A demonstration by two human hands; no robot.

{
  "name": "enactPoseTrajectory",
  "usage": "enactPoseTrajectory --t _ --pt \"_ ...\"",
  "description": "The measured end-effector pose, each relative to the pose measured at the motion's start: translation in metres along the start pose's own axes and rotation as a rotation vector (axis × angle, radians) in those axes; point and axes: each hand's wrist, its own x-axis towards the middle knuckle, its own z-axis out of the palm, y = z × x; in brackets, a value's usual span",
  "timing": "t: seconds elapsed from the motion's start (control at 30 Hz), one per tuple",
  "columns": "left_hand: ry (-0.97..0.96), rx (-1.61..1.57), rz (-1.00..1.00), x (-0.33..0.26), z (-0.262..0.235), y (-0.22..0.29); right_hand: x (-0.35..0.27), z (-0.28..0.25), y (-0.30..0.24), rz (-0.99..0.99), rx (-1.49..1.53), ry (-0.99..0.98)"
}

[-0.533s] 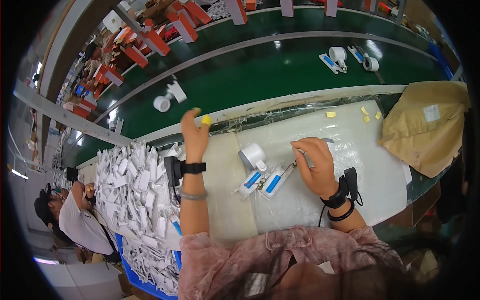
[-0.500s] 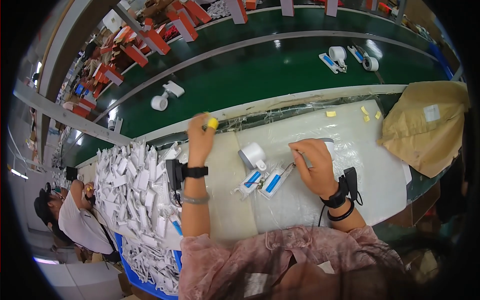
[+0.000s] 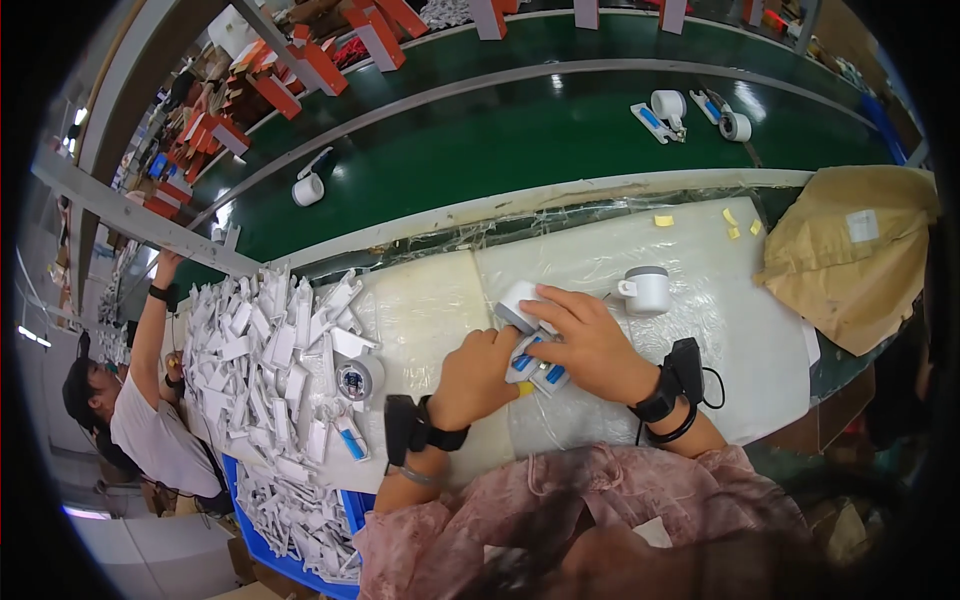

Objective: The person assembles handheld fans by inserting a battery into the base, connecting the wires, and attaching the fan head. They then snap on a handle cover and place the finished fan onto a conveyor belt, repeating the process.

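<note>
Both hands are at a white device with a round grey-rimmed head [image 3: 517, 302] and an opened handle, low over the pale covered table. Inside the white handle halves show blue cylindrical cells [image 3: 555, 374]. My left hand [image 3: 474, 378] is closed on the handle's left side; a yellow patch shows by its fingertips. My right hand [image 3: 588, 345] lies over the device from the right, fingers bent onto the head and handle. Exactly what the fingertips pinch is hidden. A second white round head [image 3: 648, 291] stands beyond my right hand.
White plastic handle shells [image 3: 255, 350] are heaped at left, above a blue bin [image 3: 240, 505] of more. A round part [image 3: 360, 378] lies by the heap. Behind runs a green conveyor [image 3: 450, 140] with several devices. Brown paper [image 3: 840, 260] covers the right corner; a co-worker [image 3: 150, 430] is at far left.
My left hand has come back from the conveyor side to the device, and my right hand has moved left onto it. A round part now lies by the heap. The co-worker's arm has risen.
</note>
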Motion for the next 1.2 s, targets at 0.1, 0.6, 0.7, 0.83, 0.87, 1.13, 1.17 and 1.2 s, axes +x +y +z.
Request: enactPoseTrajectory --t 0.1,0.6,0.7,0.83,0.87,1.13,1.17,1.2 --pt "0.051 0.061 0.020 -0.004 0.006 0.010 -0.002 0.010 0.001 0.039 -0.161 -0.018" --pt "0.024 -0.945 0.013 0.040 -0.011 -0.021 -0.003 0.010 0.015 0.157 -0.014 0.124" --pt "0.231 -0.649 0.226 0.043 0.002 -0.018 -0.001 0.010 0.016 0.156 0.030 0.183" --pt "0.309 -0.734 0.259 0.048 0.011 -0.011 0.002 0.003 0.012 0.140 0.170 0.283" --pt "0.283 -0.896 0.213 0.049 0.008 -0.008 0.001 0.002 0.013 0.139 0.170 0.282" --pt "0.317 -0.656 0.264 0.054 -0.028 0.030 0.001 0.005 -0.001 0.343 0.655 0.297" --pt "0.409 -0.508 0.320 0.054 -0.030 0.034 0.000 0.003 0.000 0.346 0.652 0.300" --pt "0.406 -0.510 0.323 0.053 -0.032 0.037 0.000 0.000 0.000 0.375 0.647 0.273"
